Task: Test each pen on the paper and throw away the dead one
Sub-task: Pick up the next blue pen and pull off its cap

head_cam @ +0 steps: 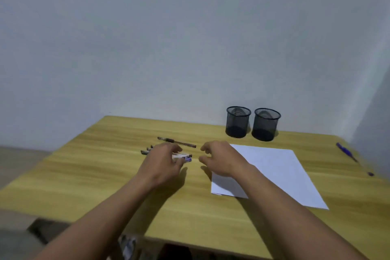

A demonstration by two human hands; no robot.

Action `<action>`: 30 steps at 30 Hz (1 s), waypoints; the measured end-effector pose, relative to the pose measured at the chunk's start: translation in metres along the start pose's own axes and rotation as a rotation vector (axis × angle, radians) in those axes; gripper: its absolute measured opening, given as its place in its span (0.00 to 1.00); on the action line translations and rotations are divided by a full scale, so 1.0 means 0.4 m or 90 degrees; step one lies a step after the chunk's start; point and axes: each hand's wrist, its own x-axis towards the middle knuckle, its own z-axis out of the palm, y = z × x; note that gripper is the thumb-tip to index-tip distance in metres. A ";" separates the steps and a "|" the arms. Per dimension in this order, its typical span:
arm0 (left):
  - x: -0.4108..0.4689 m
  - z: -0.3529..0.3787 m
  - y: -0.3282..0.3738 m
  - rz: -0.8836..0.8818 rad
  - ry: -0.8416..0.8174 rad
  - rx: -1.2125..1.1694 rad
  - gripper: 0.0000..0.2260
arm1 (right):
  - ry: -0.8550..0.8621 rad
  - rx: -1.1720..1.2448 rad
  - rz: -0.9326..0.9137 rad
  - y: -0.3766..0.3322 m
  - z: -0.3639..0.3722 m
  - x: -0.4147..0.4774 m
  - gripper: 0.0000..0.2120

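A cluster of pens point(147, 150) lies on the wooden table point(105, 175), mostly under my left hand point(163, 163). My left hand's fingers close on a white pen with a blue end point(183, 157). One dark pen point(177, 142) lies apart, just behind the cluster. My right hand point(219, 159) hovers just right of the pens with its fingers curled apart and nothing in them. A white sheet of paper point(272, 171) lies to the right, partly under my right forearm.
Two black mesh cups point(238, 121) point(266, 124) stand side by side at the back of the table against the wall. A blue pen point(346, 151) and a small blue cap point(370, 173) lie near the table's right edge.
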 end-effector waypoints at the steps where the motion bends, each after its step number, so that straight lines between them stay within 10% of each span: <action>1: -0.015 -0.006 -0.021 -0.015 0.003 0.005 0.17 | -0.007 -0.006 -0.012 -0.019 0.024 0.006 0.21; 17: -0.036 -0.041 -0.100 0.054 0.033 0.034 0.09 | 0.091 -0.116 -0.174 -0.100 0.105 0.015 0.13; 25: 0.013 -0.052 -0.001 0.057 0.341 -0.058 0.18 | 0.193 0.064 -0.032 -0.052 0.034 -0.010 0.07; 30: 0.046 0.000 0.076 -0.026 0.098 -0.268 0.10 | 0.239 0.378 0.095 -0.013 -0.018 -0.045 0.02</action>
